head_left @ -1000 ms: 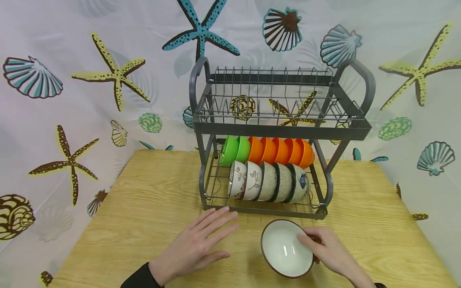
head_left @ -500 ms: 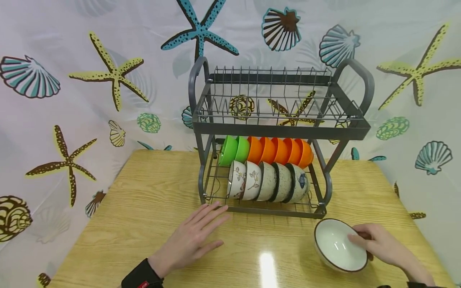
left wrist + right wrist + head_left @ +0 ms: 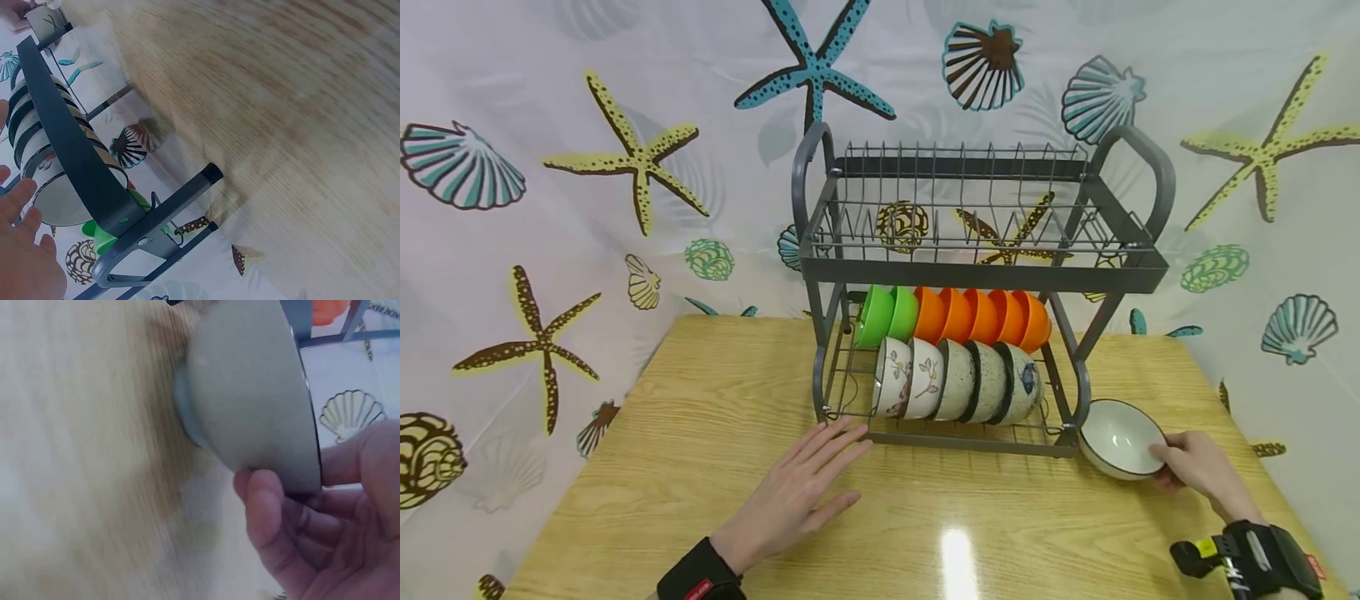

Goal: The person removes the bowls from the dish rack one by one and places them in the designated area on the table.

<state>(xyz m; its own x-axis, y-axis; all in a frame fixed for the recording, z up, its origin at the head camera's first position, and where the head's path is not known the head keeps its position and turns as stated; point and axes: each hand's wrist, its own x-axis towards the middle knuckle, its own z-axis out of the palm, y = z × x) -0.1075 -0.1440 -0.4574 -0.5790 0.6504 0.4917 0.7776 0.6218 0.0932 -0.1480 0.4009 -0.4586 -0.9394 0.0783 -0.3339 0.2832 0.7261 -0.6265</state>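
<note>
My right hand (image 3: 1197, 468) pinches the near-right rim of a white bowl (image 3: 1118, 437) with a thin dark edge, just right of the rack's front right corner. In the right wrist view the thumb is at the rim and the fingers lie under the side of the bowl (image 3: 250, 394), its foot close over the table. My left hand (image 3: 801, 492) holds nothing, fingers straight, in front of the rack's left part. The dark grey two-tier dish rack (image 3: 977, 273) has several patterned bowls (image 3: 957, 379) standing on edge in the front row of its lower tier.
Behind them stand two green bowls (image 3: 889, 317) and several orange bowls (image 3: 981, 317). The rack's upper wire tier (image 3: 955, 208) bears no dishes. A wooden table (image 3: 722, 392) lies below, with a shell-and-starfish cloth (image 3: 647, 50) behind it.
My right hand has carried the white bowl from in front of the rack to the right, then back beside its front right corner. The left hand has shifted slightly left.
</note>
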